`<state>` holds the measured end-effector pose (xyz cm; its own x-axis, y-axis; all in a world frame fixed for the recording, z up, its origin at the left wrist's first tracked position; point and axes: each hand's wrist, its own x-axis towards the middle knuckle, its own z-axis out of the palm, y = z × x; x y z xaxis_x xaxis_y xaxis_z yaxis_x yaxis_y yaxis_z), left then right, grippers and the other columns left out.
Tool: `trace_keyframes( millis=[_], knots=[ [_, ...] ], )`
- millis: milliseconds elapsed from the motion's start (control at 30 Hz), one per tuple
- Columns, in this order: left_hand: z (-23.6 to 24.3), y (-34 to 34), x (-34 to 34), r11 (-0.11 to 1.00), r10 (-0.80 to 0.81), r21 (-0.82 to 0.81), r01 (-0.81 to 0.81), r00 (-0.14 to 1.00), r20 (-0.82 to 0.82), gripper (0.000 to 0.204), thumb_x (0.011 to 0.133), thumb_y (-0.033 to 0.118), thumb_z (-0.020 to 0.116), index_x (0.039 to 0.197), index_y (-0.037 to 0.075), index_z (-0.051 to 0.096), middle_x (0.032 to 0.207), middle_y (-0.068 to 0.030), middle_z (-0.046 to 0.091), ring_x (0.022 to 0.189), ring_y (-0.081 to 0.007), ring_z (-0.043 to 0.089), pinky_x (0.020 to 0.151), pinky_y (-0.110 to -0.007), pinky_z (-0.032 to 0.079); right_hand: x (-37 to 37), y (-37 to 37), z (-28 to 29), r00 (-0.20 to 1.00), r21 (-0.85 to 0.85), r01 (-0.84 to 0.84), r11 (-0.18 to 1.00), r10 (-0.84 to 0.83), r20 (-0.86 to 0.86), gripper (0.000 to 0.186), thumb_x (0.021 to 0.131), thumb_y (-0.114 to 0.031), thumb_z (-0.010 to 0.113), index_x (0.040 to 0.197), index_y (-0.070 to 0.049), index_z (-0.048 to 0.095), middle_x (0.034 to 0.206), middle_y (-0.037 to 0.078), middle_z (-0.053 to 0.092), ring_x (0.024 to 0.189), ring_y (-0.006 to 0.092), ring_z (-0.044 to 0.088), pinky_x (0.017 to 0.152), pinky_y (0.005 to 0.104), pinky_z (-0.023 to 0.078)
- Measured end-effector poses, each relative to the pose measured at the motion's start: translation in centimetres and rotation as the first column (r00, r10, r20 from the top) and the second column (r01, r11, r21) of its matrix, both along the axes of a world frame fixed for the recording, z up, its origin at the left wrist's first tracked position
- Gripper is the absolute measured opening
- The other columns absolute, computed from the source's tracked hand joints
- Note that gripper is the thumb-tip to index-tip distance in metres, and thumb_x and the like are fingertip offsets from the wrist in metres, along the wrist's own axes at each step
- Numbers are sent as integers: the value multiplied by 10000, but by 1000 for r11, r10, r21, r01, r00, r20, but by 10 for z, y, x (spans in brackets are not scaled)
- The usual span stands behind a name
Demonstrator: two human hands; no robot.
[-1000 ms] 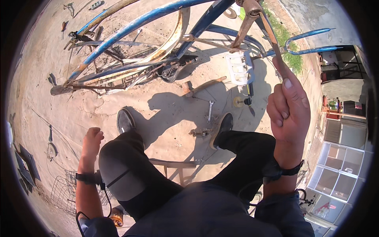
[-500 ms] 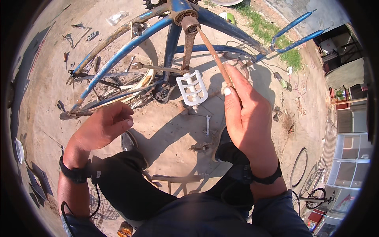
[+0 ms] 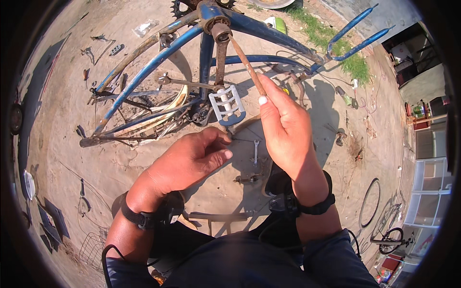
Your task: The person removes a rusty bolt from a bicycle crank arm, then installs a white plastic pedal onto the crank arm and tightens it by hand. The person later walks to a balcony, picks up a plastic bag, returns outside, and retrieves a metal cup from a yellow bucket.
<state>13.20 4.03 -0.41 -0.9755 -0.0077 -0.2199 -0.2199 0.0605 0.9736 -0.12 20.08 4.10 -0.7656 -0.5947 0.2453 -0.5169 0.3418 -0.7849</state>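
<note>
My right hand [image 3: 285, 127] is closed around a thin rusty rod [image 3: 246, 62]. The rod's far tip touches the open round end of a rusty crank arm [image 3: 221, 56] at the blue bicycle frame [image 3: 276, 36]. A white pedal [image 3: 225, 102] hangs at the crank's lower end, and an open-ended wrench [image 3: 189, 83] meets the crank beside it. Just below the pedal is my left hand [image 3: 192, 156], its fingers curled inward and the thumb alongside. The inside of that hand is hidden, so anything held there cannot be seen.
A small wrench [image 3: 256, 151] lies on the ground between my feet, near a rusty metal part [image 3: 247, 178]. A wheel rim [image 3: 370, 202] lies at the right. At the far left is a loose pedal [image 3: 115, 49]. A wire basket [image 3: 93, 249] stands lower left.
My left hand has moved right and come close under the pedal. The right hand, still gripping the rod, sits slightly left in view. The pedal has turned a little.
</note>
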Motion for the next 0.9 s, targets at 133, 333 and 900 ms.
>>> trace_keyframes(
  millis=[133, 333, 900],
  knots=[
    [-22, -2, -1, 1000, 5, -29, -2, 997, 83, 289, 980, 201, 659, 1164, -16, 606, 924, -88, 683, 860, -148, 628, 791, -300, 514, -3, 1, 2, 883, -231, -17, 973, 123, 452, 411, 1034, -142, 511, 1427, -24, 515, 746, -10, 523, 602, 54, 444, 530, 226, 379],
    [-28, -2, -6, 990, 98, 89, -109, 988, 121, 290, 984, 210, 654, 1136, -33, 612, 909, -81, 675, 852, -148, 626, 773, -301, 512, -4, -4, -17, -129, -704, 369, 607, 784, 608, 495, 1081, -250, 332, 1539, -63, 320, 624, -37, 366, 455, 82, 373, 412, 222, 315],
    [-31, -7, -6, 986, 49, -166, -36, 996, 75, 294, 988, 163, 649, 1170, -59, 585, 962, -82, 667, 880, -137, 632, 785, -293, 517, -17, 1, 15, 965, 71, -97, 993, 76, 250, 428, 1045, -170, 523, 1430, 14, 500, 791, -21, 551, 679, 34, 480, 596, 204, 396]
  ],
)
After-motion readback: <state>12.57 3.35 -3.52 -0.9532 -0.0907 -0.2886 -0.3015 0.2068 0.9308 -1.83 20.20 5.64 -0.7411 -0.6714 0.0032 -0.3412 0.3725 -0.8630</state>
